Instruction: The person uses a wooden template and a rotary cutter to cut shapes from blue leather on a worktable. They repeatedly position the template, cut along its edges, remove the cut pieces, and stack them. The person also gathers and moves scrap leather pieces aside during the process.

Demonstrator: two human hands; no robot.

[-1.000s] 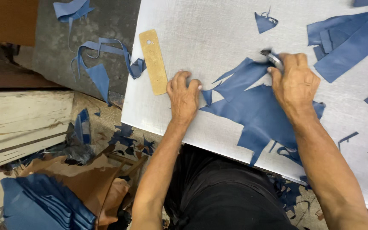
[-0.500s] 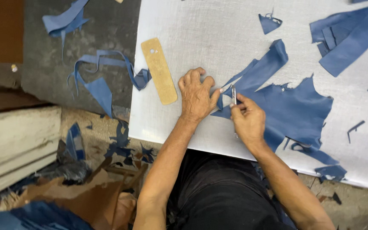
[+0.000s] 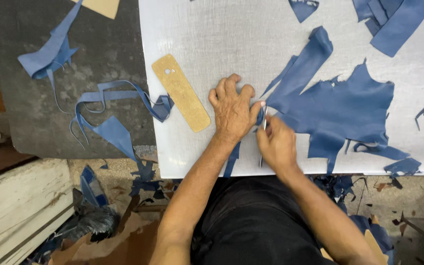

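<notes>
Head view: my left hand (image 3: 231, 110) lies spread flat, pressing the edge of the large blue leather piece (image 3: 339, 105) onto the white table (image 3: 212, 39). My right hand (image 3: 277, 145), just beside it, is closed around a thin metal knife (image 3: 262, 132) at that edge.

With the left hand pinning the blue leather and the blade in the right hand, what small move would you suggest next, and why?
Probably draw the blade a little further toward the table's near edge. The right hand holds it upright at the left edge of the blue leather, the left hand presses flat beside it, and a narrow blue strip already hangs toward that edge.
</notes>
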